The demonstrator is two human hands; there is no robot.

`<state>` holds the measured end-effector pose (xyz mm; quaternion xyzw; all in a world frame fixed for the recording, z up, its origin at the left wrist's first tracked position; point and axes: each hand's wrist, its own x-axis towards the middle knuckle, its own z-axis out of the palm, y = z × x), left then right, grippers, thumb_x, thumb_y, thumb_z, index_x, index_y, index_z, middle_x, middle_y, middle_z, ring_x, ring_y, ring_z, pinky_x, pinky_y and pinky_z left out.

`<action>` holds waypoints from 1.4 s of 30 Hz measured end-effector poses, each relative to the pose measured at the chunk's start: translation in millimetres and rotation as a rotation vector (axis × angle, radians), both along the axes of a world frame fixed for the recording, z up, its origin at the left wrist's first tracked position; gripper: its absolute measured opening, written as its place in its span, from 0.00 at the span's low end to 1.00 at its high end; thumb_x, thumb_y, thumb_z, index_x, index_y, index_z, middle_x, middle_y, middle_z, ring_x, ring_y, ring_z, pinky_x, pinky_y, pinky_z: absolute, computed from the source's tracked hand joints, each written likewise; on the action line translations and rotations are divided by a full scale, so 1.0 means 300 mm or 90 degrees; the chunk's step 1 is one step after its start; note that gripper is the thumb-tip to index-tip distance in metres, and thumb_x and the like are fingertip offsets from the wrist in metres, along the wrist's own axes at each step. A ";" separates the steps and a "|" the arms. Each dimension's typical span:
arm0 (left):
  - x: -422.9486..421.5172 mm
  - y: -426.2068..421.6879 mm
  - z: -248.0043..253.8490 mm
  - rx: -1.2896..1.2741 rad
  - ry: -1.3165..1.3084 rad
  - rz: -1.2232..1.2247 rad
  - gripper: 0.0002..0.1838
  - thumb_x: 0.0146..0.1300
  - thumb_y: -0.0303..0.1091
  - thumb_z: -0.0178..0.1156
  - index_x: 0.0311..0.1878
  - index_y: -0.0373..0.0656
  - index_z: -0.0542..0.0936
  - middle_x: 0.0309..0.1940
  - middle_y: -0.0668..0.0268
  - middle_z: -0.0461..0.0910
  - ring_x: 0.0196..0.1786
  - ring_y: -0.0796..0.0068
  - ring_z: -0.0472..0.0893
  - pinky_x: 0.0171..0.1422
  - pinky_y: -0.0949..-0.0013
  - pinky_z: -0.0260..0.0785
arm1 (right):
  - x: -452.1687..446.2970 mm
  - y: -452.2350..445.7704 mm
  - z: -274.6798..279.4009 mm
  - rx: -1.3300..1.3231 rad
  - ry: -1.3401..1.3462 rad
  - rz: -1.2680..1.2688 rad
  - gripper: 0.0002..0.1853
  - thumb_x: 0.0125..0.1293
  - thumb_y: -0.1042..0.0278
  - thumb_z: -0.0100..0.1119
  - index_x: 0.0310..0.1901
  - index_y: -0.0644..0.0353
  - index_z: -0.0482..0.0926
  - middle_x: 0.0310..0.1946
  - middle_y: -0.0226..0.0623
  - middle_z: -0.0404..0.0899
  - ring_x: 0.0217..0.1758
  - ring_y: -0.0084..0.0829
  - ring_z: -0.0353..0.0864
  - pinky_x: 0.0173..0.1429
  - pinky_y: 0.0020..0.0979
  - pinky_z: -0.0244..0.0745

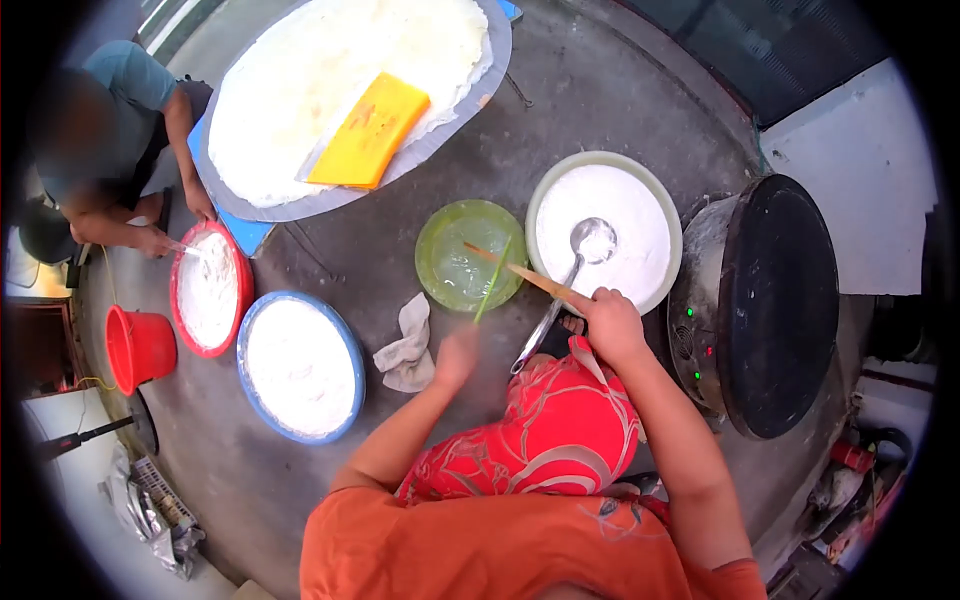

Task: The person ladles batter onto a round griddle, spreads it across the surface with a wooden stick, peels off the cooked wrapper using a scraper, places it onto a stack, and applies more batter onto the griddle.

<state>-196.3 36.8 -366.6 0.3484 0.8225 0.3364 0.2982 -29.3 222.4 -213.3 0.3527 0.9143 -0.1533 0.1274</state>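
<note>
My right hand (pixel 612 325) is closed around the broad end of a flat wooden spatula (pixel 545 284), whose thin tip reaches over a yellow-green basin (pixel 436 262) with clear liquid inside. My left hand (pixel 457 357), a little blurred, grips a thin green stick (pixel 491 280) that crosses the spatula above this basin. Beside my right hand stands a pale tub (pixel 672 220) of white batter. A metal ladle (pixel 555 318) rests in it, its bowl in the batter and its handle over the rim. Left of my left hand lies a crumpled cloth (pixel 405 350) on the floor.
A round black griddle (pixel 785 305) stands at right. Further left are a blue basin (pixel 360 375) and a red basin (pixel 246 290) of white mixture, plus a red bucket (pixel 140 348). Another person (pixel 125 150) stirs the red basin. A yellow pad (pixel 372 130) lies on stacked pale sheets (pixel 290 90).
</note>
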 end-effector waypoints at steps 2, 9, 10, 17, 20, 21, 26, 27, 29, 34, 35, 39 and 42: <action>-0.013 0.027 -0.051 -0.047 -0.006 0.052 0.14 0.62 0.38 0.48 0.35 0.36 0.76 0.29 0.45 0.75 0.38 0.45 0.75 0.41 0.56 0.67 | 0.002 -0.017 -0.017 0.032 0.016 0.022 0.18 0.52 0.68 0.54 0.47 0.46 0.75 0.29 0.42 0.74 0.35 0.41 0.75 0.37 0.39 0.72; -0.115 0.091 -0.086 -0.071 -0.047 0.163 0.15 0.62 0.34 0.43 0.32 0.33 0.75 0.31 0.42 0.74 0.39 0.44 0.74 0.41 0.53 0.67 | -0.016 -0.013 0.038 -0.073 -0.045 -0.078 0.17 0.54 0.67 0.52 0.48 0.47 0.75 0.31 0.45 0.76 0.37 0.43 0.76 0.40 0.40 0.72; -0.093 0.074 -0.071 -0.069 -0.045 0.164 0.15 0.62 0.34 0.43 0.32 0.33 0.75 0.31 0.42 0.74 0.39 0.44 0.74 0.41 0.53 0.67 | -0.016 -0.002 0.038 -0.132 -0.059 -0.106 0.17 0.55 0.66 0.51 0.48 0.48 0.75 0.32 0.46 0.77 0.37 0.43 0.77 0.41 0.41 0.72; -0.023 0.046 -0.123 -0.022 -0.002 0.057 0.15 0.62 0.38 0.47 0.34 0.34 0.76 0.26 0.49 0.76 0.34 0.50 0.77 0.40 0.60 0.67 | -0.011 -0.011 -0.018 -0.141 -0.043 -0.178 0.16 0.54 0.66 0.51 0.47 0.50 0.75 0.32 0.45 0.78 0.38 0.45 0.77 0.42 0.43 0.71; -0.124 0.101 -0.204 -0.055 -0.035 0.154 0.15 0.61 0.37 0.48 0.32 0.33 0.76 0.25 0.48 0.76 0.32 0.51 0.77 0.38 0.61 0.67 | -0.003 -0.005 0.014 -0.145 -0.069 -0.157 0.15 0.54 0.65 0.51 0.45 0.51 0.76 0.32 0.46 0.78 0.38 0.45 0.77 0.42 0.43 0.70; -0.142 0.105 -0.216 -0.068 -0.062 0.202 0.15 0.60 0.37 0.48 0.32 0.33 0.77 0.24 0.48 0.76 0.32 0.51 0.78 0.38 0.61 0.67 | -0.003 -0.004 0.031 -0.141 -0.073 -0.148 0.14 0.55 0.65 0.51 0.45 0.51 0.76 0.32 0.46 0.78 0.38 0.44 0.77 0.42 0.43 0.71; -0.054 0.036 -0.084 -0.029 -0.027 0.115 0.16 0.62 0.38 0.47 0.34 0.33 0.76 0.26 0.48 0.76 0.33 0.53 0.78 0.39 0.62 0.67 | 0.000 -0.015 0.001 -0.095 -0.081 -0.121 0.14 0.54 0.66 0.50 0.44 0.49 0.75 0.30 0.45 0.77 0.36 0.42 0.77 0.39 0.41 0.72; -0.017 0.010 -0.075 0.055 0.013 0.060 0.16 0.63 0.38 0.47 0.35 0.33 0.76 0.27 0.48 0.76 0.34 0.53 0.78 0.39 0.63 0.67 | 0.000 -0.022 -0.019 -0.016 -0.051 -0.080 0.15 0.54 0.66 0.50 0.45 0.47 0.75 0.29 0.43 0.75 0.35 0.42 0.76 0.38 0.41 0.72; 0.016 0.005 -0.051 0.004 -0.013 0.022 0.17 0.64 0.39 0.43 0.35 0.34 0.75 0.32 0.47 0.76 0.38 0.48 0.75 0.42 0.57 0.66 | 0.003 -0.035 -0.038 0.056 -0.021 -0.039 0.16 0.53 0.67 0.50 0.45 0.46 0.75 0.28 0.41 0.74 0.33 0.41 0.76 0.37 0.40 0.72; -0.093 0.061 -0.200 -0.098 -0.031 0.127 0.17 0.63 0.40 0.44 0.35 0.35 0.77 0.34 0.45 0.76 0.41 0.45 0.74 0.45 0.55 0.66 | 0.054 -0.025 0.019 0.042 -0.049 -0.102 0.11 0.54 0.65 0.50 0.39 0.44 0.79 0.28 0.42 0.72 0.34 0.41 0.75 0.36 0.40 0.72; -0.102 0.059 -0.221 -0.120 -0.019 0.164 0.16 0.62 0.39 0.47 0.36 0.35 0.77 0.33 0.46 0.77 0.40 0.48 0.76 0.44 0.58 0.67 | 0.067 -0.019 0.054 0.021 -0.090 -0.102 0.14 0.54 0.65 0.50 0.42 0.43 0.78 0.29 0.42 0.72 0.35 0.42 0.76 0.36 0.40 0.72; -0.081 0.060 -0.161 -0.145 -0.046 0.119 0.23 0.63 0.46 0.44 0.37 0.33 0.77 0.30 0.44 0.76 0.38 0.44 0.75 0.45 0.57 0.66 | 0.201 -0.044 0.116 0.054 0.138 -0.094 0.20 0.54 0.72 0.51 0.50 0.45 0.74 0.22 0.41 0.74 0.25 0.42 0.76 0.31 0.40 0.71; -0.027 0.088 -0.071 -0.188 0.315 -0.030 0.25 0.61 0.52 0.46 0.41 0.36 0.76 0.33 0.49 0.76 0.40 0.52 0.75 0.48 0.57 0.65 | 0.307 -0.072 0.133 0.081 0.013 -0.121 0.19 0.54 0.70 0.53 0.50 0.48 0.74 0.22 0.42 0.75 0.24 0.43 0.76 0.29 0.41 0.70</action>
